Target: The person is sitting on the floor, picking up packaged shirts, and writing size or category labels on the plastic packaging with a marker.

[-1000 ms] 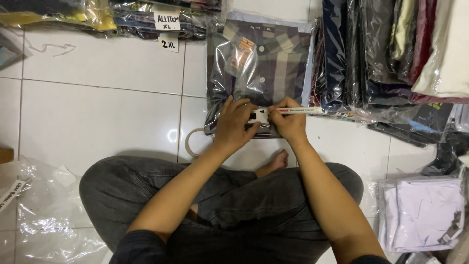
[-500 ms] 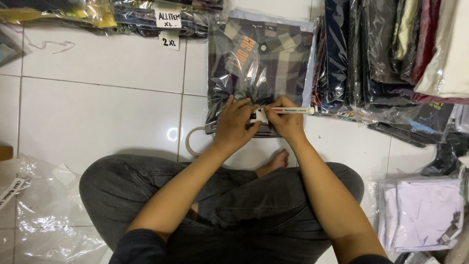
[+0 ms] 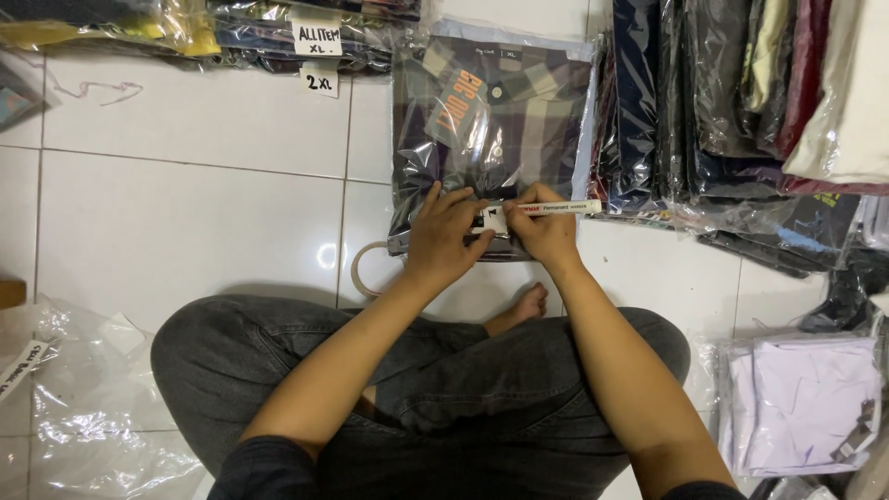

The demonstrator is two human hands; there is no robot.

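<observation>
While the person sits cross-legged on the white tiled floor (image 3: 185, 204), a folded plaid shirt sealed in a clear plastic bag (image 3: 491, 120) lies just ahead of their knees. Left hand (image 3: 443, 239) rests flat on the bag's near edge, fingers spread, pinning a small white label (image 3: 494, 220). Right hand (image 3: 546, 231) is closed around a white marker pen (image 3: 560, 207) (lying sideways, tip at the label). Stacks of bagged garments (image 3: 741, 93) stand along the floor's right edge.

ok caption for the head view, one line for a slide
Left hand steadies a white label on a bagged plaid shirt; right hand holds a marker.
</observation>
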